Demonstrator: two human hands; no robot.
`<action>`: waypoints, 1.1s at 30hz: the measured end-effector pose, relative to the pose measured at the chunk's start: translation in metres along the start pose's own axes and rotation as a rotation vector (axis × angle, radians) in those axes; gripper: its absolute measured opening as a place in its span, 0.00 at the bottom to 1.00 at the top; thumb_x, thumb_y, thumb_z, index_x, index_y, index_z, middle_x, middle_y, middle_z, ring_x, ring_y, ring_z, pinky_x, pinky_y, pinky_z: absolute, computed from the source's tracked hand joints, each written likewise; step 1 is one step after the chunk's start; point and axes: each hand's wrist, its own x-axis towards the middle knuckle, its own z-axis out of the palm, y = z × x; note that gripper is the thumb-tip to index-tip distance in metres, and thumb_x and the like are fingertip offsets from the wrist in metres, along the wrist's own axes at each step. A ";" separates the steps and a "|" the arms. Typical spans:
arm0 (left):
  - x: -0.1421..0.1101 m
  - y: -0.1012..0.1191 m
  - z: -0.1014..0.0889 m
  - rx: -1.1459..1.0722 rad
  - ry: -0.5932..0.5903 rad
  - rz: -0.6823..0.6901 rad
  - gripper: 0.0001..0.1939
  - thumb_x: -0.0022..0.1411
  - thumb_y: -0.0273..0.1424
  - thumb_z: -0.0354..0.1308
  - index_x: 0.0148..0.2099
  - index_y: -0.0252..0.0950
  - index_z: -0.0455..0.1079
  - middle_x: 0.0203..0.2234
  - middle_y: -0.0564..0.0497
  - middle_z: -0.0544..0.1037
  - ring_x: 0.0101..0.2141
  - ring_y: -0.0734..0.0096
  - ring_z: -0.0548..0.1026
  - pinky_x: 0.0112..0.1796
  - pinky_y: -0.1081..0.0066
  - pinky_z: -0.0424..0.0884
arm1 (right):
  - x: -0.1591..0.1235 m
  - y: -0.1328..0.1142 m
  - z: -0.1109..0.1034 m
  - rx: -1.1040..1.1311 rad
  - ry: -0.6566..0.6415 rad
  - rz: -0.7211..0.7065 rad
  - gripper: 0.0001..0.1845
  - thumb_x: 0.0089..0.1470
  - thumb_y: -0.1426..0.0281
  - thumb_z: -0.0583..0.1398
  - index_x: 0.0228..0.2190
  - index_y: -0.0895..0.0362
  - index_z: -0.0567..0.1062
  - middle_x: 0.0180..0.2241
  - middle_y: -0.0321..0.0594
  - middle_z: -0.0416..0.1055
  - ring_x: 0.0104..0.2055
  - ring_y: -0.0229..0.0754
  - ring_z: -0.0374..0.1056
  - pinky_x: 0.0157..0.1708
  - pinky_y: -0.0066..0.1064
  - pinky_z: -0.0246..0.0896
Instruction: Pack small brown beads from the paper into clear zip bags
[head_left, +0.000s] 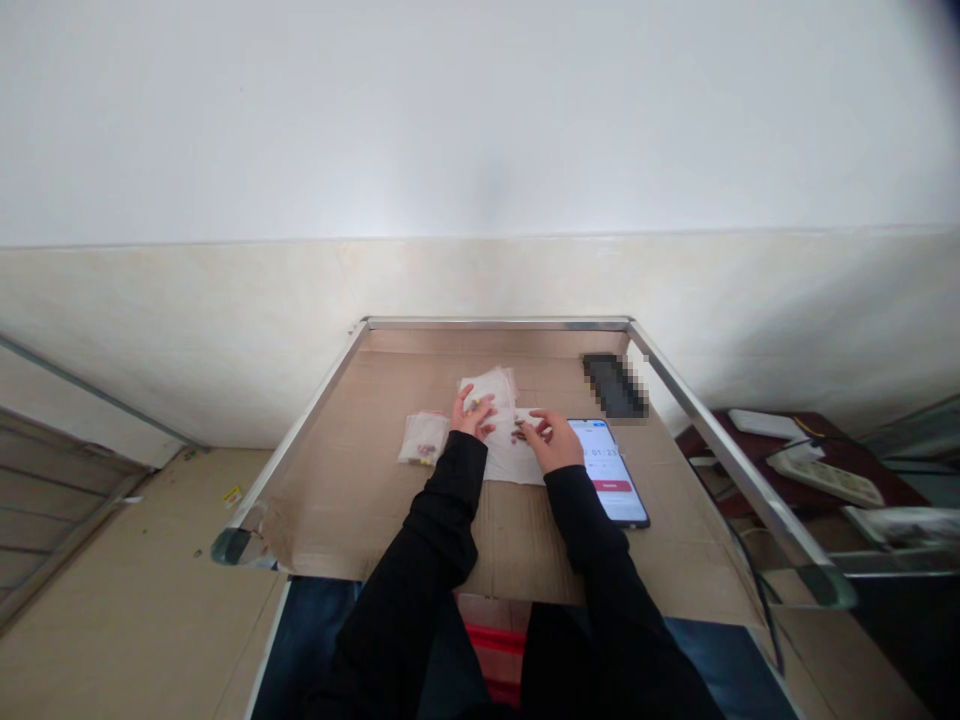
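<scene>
Head view: left hand [472, 412], right hand [553, 442] over white sheet [511, 460] on tabletop [360, 480].
Small item [519, 429] sat at right fingers [531, 427], right hand nearer; closed on it or not, cannot tell; axis too small to read. Left fingers [469, 400] open on clear bag [489, 385]. Second bag [424, 438] left, phone [609, 472] right.

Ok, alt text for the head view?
Left hand and right hand rest over a white paper sheet on a brown cardboard-covered, metal-framed table. The left hand touches a translucent plastic bag; a small clear bag lies left, a lit black smartphone right.
</scene>
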 end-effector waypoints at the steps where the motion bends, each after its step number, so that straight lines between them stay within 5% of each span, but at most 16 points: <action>1: 0.000 0.000 0.000 0.000 0.010 0.007 0.30 0.41 0.27 0.62 0.47 0.44 0.55 0.33 0.51 0.71 0.21 0.80 0.69 0.16 0.83 0.62 | -0.005 0.001 -0.001 -0.003 0.049 0.022 0.19 0.47 0.60 0.50 0.36 0.59 0.68 0.28 0.42 0.64 0.32 0.41 0.60 0.31 0.30 0.53; 5: 0.001 0.001 -0.001 -0.012 0.017 0.003 0.30 0.41 0.26 0.62 0.47 0.45 0.56 0.33 0.51 0.71 0.21 0.80 0.69 0.16 0.83 0.62 | -0.032 0.018 -0.015 -0.266 0.213 0.217 0.33 0.40 0.56 0.54 0.48 0.57 0.58 0.43 0.50 0.58 0.40 0.53 0.56 0.35 0.41 0.51; 10: 0.000 0.003 0.001 -0.011 0.018 -0.021 0.30 0.40 0.26 0.62 0.46 0.45 0.56 0.33 0.52 0.72 0.21 0.80 0.69 0.17 0.83 0.62 | -0.059 0.051 -0.038 -0.421 0.130 0.326 0.49 0.34 0.56 0.58 0.54 0.55 0.41 0.48 0.52 0.51 0.42 0.56 0.56 0.35 0.44 0.51; 15: -0.001 0.004 0.000 -0.026 0.017 -0.011 0.30 0.40 0.25 0.62 0.47 0.44 0.56 0.32 0.52 0.72 0.21 0.80 0.69 0.16 0.83 0.62 | -0.054 0.071 -0.049 -0.387 0.088 0.265 0.51 0.32 0.57 0.59 0.54 0.59 0.40 0.44 0.52 0.54 0.42 0.55 0.57 0.35 0.41 0.54; 26: -0.002 0.003 0.001 0.020 -0.032 0.024 0.33 0.39 0.25 0.62 0.48 0.44 0.54 0.30 0.51 0.72 0.21 0.79 0.69 0.16 0.82 0.62 | -0.052 0.087 -0.077 -0.489 0.179 0.428 0.49 0.32 0.50 0.57 0.53 0.56 0.46 0.43 0.54 0.56 0.41 0.59 0.56 0.33 0.47 0.53; 30: -0.003 0.001 0.002 0.065 -0.105 0.063 0.36 0.37 0.27 0.63 0.49 0.44 0.52 0.30 0.50 0.72 0.21 0.77 0.70 0.15 0.81 0.64 | -0.038 0.061 -0.069 -0.192 0.260 0.228 0.43 0.34 0.53 0.57 0.51 0.59 0.54 0.43 0.52 0.59 0.39 0.53 0.59 0.33 0.43 0.55; 33: -0.005 0.000 0.003 0.092 -0.163 0.088 0.40 0.37 0.27 0.64 0.52 0.44 0.48 0.30 0.49 0.72 0.21 0.75 0.70 0.14 0.81 0.64 | -0.017 0.033 -0.043 0.280 0.124 0.142 0.30 0.39 0.53 0.54 0.44 0.57 0.64 0.39 0.46 0.64 0.28 0.40 0.63 0.25 0.32 0.59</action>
